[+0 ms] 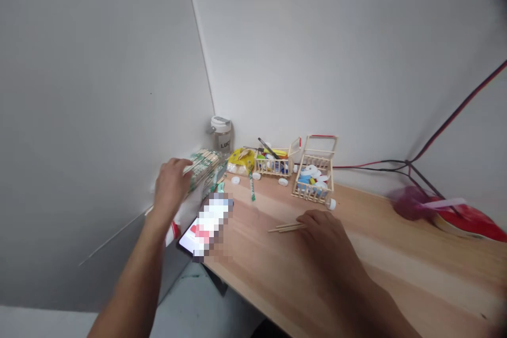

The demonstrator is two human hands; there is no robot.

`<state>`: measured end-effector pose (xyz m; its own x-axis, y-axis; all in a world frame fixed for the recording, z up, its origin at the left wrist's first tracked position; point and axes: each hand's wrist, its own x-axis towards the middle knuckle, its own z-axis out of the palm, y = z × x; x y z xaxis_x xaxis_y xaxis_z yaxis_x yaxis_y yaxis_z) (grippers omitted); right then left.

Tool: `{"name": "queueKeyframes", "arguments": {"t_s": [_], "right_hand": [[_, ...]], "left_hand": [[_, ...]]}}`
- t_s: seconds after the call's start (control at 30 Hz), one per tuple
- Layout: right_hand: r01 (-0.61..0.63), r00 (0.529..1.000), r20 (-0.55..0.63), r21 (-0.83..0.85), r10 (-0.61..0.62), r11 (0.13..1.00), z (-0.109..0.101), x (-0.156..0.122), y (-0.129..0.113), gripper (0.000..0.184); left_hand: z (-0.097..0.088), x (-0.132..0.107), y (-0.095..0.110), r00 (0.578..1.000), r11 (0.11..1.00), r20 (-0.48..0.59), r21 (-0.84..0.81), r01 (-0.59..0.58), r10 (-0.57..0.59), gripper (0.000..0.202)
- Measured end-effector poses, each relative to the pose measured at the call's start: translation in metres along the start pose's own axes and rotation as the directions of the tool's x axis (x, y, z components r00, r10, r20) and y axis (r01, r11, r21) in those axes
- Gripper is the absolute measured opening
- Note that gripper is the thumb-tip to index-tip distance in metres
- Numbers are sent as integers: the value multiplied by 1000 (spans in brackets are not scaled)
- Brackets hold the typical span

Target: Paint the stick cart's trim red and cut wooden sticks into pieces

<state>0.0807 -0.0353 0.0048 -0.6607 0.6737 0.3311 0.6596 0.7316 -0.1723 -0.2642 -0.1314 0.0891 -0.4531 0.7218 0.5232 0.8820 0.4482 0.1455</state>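
Note:
My left hand [171,186] reaches to the table's far left corner and closes on a green-and-white pack of wooden sticks [206,166] by the wall. My right hand [327,235] rests on the wooden table [396,264], its fingers curled on a few thin wooden sticks [283,228] lying flat. Two small carts built from sticks stand behind: one [274,161] filled with coloured pieces, the other [316,171] holding white and blue bottle caps. A phone [206,227] lies at the table's left edge between my hands.
A lidded clear jar [222,134] stands in the corner beside a yellow packet [241,160]. Loose white caps [283,181] lie on the table. Red and black cables [435,142] run along the right wall to a red and pink item [443,211].

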Motion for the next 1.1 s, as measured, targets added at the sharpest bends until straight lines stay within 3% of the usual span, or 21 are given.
{"name": "queueKeyframes", "arguments": {"t_s": [0.1,0.23,0.37,0.5,0.6,0.73,0.93,1.1], "right_hand": [[20,999,-26,26,-20,999,0,-1,-1,21],[33,998,-52,34,-31,999,5,-1,0,22],[36,997,-70,44,-32,998,8,-2,5,23],[2,998,-58,58,1,998,6,-1,8,23],[1,999,-41,80,3,997,6,-1,8,24],[20,998,-58,94,-15,995,10,-2,8,24],[40,998,-56,84,-35,996,14,-3,9,24],[45,998,-44,100,-41,994,15,-3,7,23]], "left_hand": [[0,-10,-21,980,970,199,242,-32,-17,25],[11,-17,-9,973,890,227,438,-130,31,26],[16,-7,-4,980,895,200,437,-87,-3,27],[18,4,-19,998,922,45,388,22,-43,27],[24,2,-29,998,940,-34,339,-38,52,33],[31,-16,-36,975,936,31,274,-219,220,26],[24,-47,-29,985,917,69,360,-170,155,22],[30,-40,-12,987,885,130,441,-146,98,33]]}}
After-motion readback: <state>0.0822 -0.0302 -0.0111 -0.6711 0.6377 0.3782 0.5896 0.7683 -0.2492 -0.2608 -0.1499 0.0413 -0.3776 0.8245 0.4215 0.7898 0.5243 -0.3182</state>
